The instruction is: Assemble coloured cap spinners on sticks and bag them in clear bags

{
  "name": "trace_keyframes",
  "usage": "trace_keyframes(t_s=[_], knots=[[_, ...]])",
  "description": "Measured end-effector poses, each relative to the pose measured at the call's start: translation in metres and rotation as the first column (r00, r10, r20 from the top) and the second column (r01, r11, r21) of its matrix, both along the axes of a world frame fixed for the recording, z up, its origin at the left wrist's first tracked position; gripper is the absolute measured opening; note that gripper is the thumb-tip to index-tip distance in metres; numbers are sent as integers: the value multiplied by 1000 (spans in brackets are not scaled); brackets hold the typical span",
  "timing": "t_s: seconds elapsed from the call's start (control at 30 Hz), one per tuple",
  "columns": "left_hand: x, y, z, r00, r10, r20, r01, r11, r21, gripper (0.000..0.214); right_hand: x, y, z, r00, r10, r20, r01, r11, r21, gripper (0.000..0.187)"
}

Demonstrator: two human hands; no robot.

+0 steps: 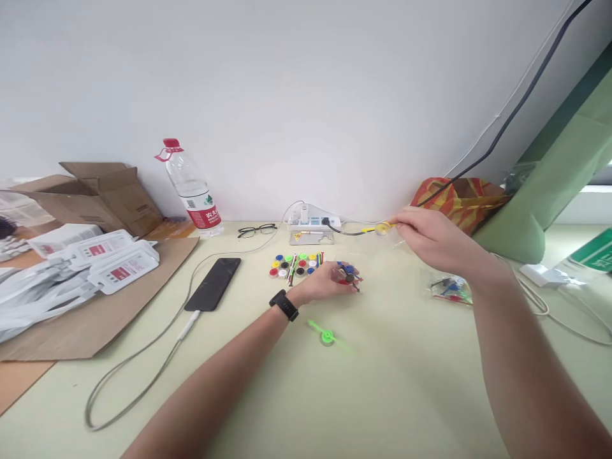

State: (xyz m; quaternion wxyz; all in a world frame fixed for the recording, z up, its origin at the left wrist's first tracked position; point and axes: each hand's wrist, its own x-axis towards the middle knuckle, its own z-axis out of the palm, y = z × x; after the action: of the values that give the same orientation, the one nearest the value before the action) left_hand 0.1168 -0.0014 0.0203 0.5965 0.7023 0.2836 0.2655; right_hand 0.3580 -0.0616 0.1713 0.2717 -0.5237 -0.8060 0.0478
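Note:
My left hand (pixel 331 282), with a black watch on the wrist, is closed around a few small spinner pieces (pixel 350 275) in blue, black and red; its fingers partly cover them. Held higher and to the right, my right hand (pixel 430 239) pinches the end of a yellow spinner (pixel 382 228), a thin pointer with a round clear disc. On the table in front of my left hand lies a bright green spinner (pixel 327 336), its pointer partly blurred. Coloured round discs (pixel 282 264) stand in rows beyond my left hand, with thin sticks (pixel 291 269) lying among them.
A clear bag of small parts (pixel 449 287) lies by my right forearm. Behind are a power strip (pixel 313 220), glasses (pixel 257 230) and a water bottle (pixel 194 191). Leftward lie a cabled phone (pixel 213 284), white tags (pixel 123 264) and cardboard (pixel 129 306). A black cord (pixel 511 115) hangs at right.

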Motion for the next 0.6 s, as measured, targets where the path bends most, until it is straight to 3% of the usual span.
trace_keyframes(t_s=[0.37,0.6], knots=[[4,-5,9,999,6,-52,2,989,149,44,-10,8,-15,996,-85,-15,86,996,26,16],[5,-7,10,997,43,-66,-32,987,159,48,-21,9,-19,995,-102,14,100,989,109,9]])
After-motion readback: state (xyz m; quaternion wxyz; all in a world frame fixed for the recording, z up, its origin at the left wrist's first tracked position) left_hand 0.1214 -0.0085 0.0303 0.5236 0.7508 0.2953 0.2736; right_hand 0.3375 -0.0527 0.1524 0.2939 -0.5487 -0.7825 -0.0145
